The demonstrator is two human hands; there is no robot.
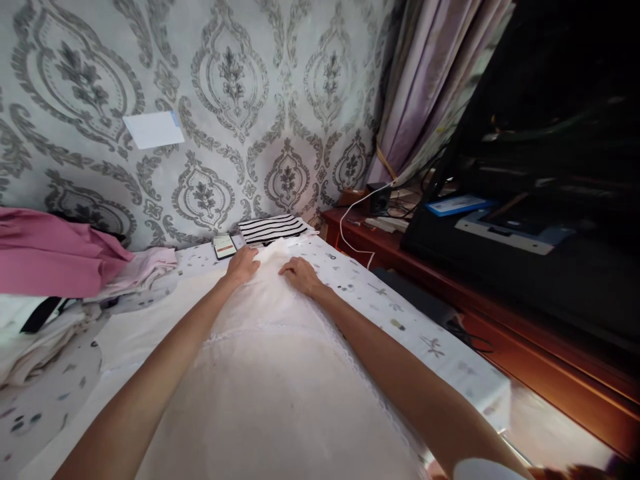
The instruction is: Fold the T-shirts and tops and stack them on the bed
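Note:
A long white garment (pixel 260 393) with lace trim lies spread over the patterned bedsheet (pixel 395 317) and runs toward me. At its narrow far end, my left hand (pixel 243 264) grips the fabric on the left side with bent fingers. A short gap to the right, my right hand (pixel 301 275) is closed at the cloth, thumb and forefinger together at the fabric. Both forearms reach forward over the garment. Just beyond my left hand lies a phone (pixel 223 247) with a lit screen. Next to the phone is a folded black-and-white striped cloth (pixel 273 229).
Pink clothing (pixel 60 257) and other garments are heaped at the left. A patterned wall (pixel 280 100) closes off the back. To the right stand a reddish wooden cabinet (pixel 500 333) and a large dark screen (pixel 550 147), with a white cable (pixel 342 223) hanging down.

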